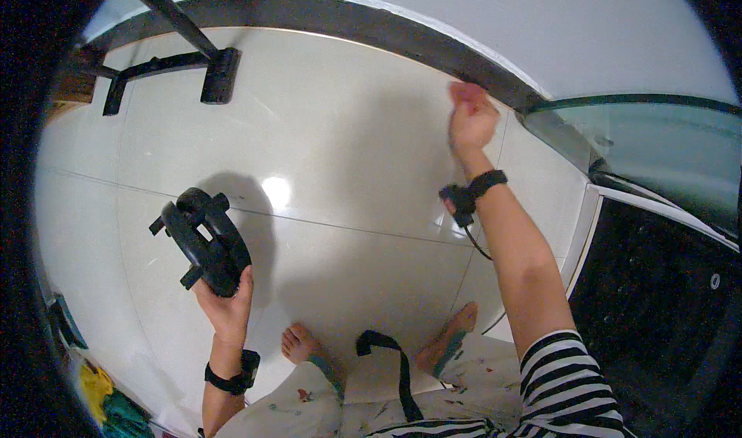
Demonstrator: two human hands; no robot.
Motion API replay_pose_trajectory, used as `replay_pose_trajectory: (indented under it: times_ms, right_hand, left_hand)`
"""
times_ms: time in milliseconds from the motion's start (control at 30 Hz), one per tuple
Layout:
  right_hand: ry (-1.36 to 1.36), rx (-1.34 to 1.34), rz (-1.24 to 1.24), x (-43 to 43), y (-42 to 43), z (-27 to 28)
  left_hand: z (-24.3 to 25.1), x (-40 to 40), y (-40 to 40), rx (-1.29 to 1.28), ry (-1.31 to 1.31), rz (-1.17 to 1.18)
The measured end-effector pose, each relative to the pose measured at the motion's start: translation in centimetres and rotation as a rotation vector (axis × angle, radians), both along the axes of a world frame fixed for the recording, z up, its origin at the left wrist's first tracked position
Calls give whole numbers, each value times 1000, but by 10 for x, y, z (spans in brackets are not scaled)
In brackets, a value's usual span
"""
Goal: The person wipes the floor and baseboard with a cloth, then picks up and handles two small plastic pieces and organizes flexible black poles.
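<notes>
My left hand (227,313) grips a black object of two curved bars with stubby feet (211,246), which looks like a pair of push-up stands. It is held above the tiled floor at the left, with my thumb along its near end. Farther out on the right, my right hand (474,126) is in front of the dark skirting with its fingers curled. A reddish blur shows at its fingertips; whether that is the fingers or something held cannot be made out. Each wrist wears a black strap with a small device, and a cable hangs from the right one.
A black metal stand (220,75) rests on the floor (324,165) at the upper left. Glass panel (643,142) and black framed panel (655,299) are at the right. Yellow and green cloth (110,397) lies lower left. A black strap (403,368) hangs before my legs.
</notes>
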State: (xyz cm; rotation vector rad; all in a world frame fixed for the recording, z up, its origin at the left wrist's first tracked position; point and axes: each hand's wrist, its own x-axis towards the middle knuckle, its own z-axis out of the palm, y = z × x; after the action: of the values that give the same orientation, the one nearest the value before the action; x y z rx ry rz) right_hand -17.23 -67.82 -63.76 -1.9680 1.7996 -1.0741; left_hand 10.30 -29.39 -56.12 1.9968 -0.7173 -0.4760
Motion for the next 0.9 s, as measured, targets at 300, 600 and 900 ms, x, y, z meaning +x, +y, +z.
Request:
replay_pose_trajectory:
  times_ms: [300,600,900]
  right_hand:
    - [90,131,965,222,69,1]
    - [-645,471,556,33,78,51]
    - [687,87,29,-150,198,-41]
  left_hand:
    - [9,-9,-17,-11,-156,-44]
    - [-13,12,0,147,-427,12]
    - [-20,16,-13,15,-272,200]
